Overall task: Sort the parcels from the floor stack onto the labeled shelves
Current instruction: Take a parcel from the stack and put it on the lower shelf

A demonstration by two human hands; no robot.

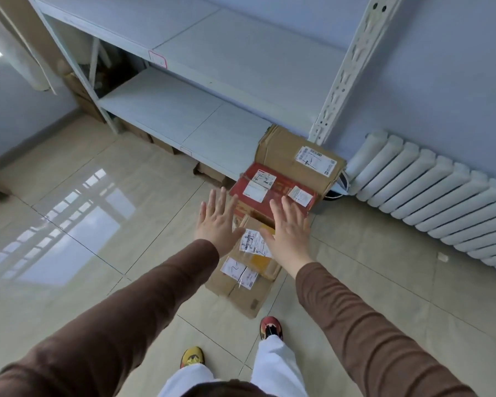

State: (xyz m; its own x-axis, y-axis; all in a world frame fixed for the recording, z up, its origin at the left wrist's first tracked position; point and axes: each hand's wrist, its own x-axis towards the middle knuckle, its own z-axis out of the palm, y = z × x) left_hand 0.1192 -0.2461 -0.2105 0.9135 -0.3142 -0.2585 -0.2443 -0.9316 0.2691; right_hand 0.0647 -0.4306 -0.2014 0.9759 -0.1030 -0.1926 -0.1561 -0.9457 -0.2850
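Both hands, left point(216, 222) and right point(287, 228), reach spread and empty; parcels point(272, 190) all floor-bound, shelves point(184, 116) bare.

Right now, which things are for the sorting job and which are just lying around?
For the job: red parcel, big brown box, taped brown parcel, shelves, both open hands: left, right.
Lying about: radiator, boxes under the shelves.

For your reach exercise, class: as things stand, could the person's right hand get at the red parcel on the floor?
Probably yes. The right hand, open with fingers spread, hovers near the red parcel, whose top is uncovered, with nothing between them. The left hand is off to the side.
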